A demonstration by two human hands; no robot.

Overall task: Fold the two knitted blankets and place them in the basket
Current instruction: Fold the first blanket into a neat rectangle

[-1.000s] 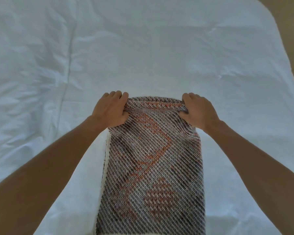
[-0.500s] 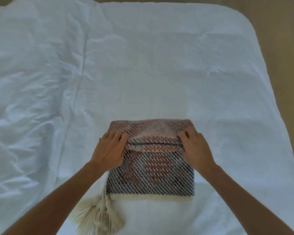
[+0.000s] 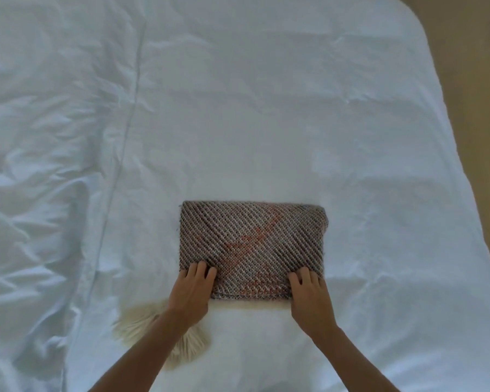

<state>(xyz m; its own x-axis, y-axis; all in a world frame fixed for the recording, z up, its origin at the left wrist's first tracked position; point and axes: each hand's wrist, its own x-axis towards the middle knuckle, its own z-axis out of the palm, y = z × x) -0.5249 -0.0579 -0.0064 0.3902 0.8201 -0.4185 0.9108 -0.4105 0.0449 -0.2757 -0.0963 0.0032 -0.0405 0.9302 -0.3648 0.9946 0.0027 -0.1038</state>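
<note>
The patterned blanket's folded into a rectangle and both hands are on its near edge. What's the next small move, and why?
Probably slip both hands under the near corners and lift the patterned blanket as one packet. It lies as a compact rectangle, with the left hand and right hand on those corners. The cream fringed blanket beside the left wrist awaits folding.

Grey-and-white diagonal-striped knitted blanket (image 3: pixel 252 239) with orange motif, cream tassels (image 3: pixel 153 326), white bed sheet (image 3: pixel 238 108), tan floor (image 3: pixel 478 80)
</note>
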